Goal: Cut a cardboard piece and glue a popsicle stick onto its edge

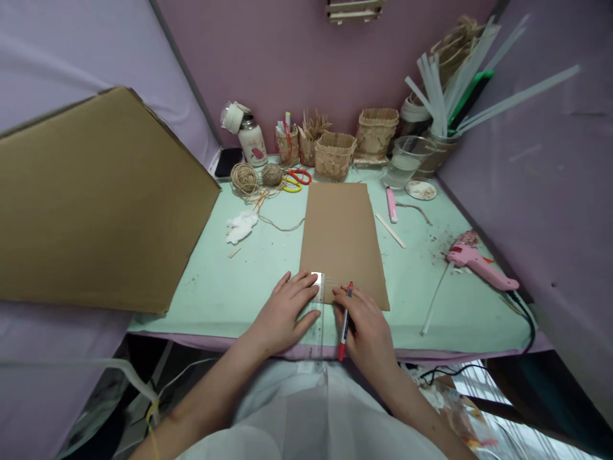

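A brown cardboard sheet [341, 230] lies flat on the table in front of me. A clear ruler [316, 329] crosses its near edge and sticks out towards my body. My left hand [290, 312] is spread flat, its fingertips on the cardboard and the ruler's left side, the thumb across the ruler. In my right hand [368, 322] is a red marker [345, 319], held between thumb and fingers just right of the ruler. The marker's red ends point away from me and towards me. That hand rests over the cardboard's near edge.
A large cardboard piece [96, 211] stands at the left. Twine balls [245, 179], scissors [299, 177], small woven baskets [335, 155] and a bottle [252, 142] are at the back. On the right lie a pink glue gun [481, 265], a pink cutter [391, 204] and a wooden stick [391, 230].
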Motion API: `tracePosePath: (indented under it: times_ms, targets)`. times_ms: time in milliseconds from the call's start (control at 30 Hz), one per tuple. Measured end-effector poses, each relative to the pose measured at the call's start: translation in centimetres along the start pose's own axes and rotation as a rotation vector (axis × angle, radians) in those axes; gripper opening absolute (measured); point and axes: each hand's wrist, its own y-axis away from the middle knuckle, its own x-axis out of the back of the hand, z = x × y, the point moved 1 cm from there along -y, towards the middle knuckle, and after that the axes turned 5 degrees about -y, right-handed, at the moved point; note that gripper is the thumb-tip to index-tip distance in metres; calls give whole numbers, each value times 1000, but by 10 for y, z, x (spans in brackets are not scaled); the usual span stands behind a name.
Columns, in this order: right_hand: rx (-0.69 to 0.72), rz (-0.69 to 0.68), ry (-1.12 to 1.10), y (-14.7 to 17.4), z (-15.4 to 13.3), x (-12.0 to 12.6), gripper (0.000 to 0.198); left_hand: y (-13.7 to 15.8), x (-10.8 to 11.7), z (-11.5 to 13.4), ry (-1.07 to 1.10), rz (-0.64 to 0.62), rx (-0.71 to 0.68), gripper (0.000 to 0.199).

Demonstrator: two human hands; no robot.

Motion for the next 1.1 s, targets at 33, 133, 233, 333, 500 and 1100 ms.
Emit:
tracePosePath:
  times_ms: [33,133,233,333,500,1100]
  targets:
    - [-2,2,0,0,0,0,26,0,0,0,3,4,-1,39]
    - [0,-3,1,0,-1,-1,25,0,0,-1,9,6,0,39]
    - [-5,-15,6,1,-1,-2,23,0,0,0,11,-10,1,38]
    - [-22,-10,15,1,-2,-2,23,0,0,0,14,-16,4,37]
    - [-39,-3,17,1,-2,-2,25,0,0,-1,22,-17,9,37]
    - [-18,18,61,4,2,-5,28,-1,-4,-3,39,0,23,32]
